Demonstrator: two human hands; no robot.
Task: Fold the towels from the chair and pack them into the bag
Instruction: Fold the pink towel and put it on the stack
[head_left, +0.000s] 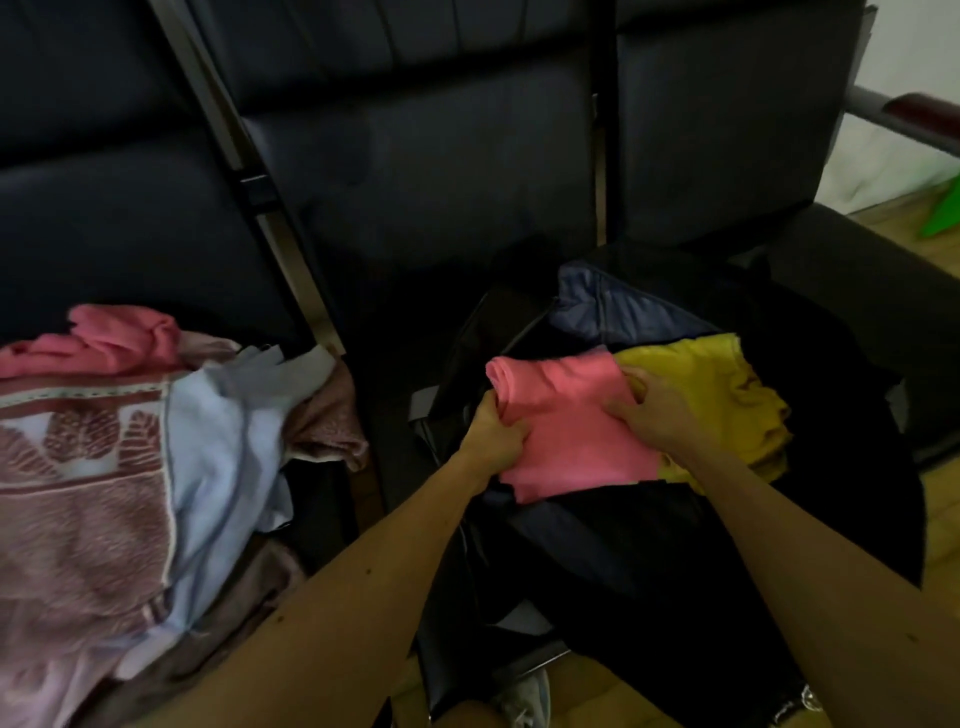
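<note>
A folded pink towel (566, 431) lies in the mouth of the open black bag (810, 467), partly over a yellow towel (727, 384) inside it. My left hand (493, 428) grips the pink towel's left edge. The fingers of my right hand (652, 408) curl into the fabric where the pink and yellow towels meet. On the dark chair seat (415, 218) at the left sits a heap of unfolded towels: a patterned pink-and-white one (78, 493), a pale blue one (218, 441), another pink one (124, 338) and a brownish one (327, 415).
Dark padded chair backs fill the top of the view, with a metal frame bar (249, 171) between seats. A wooden armrest (919, 111) shows at the upper right. Wooden floor (930, 254) and something green (945, 208) lie at the right edge.
</note>
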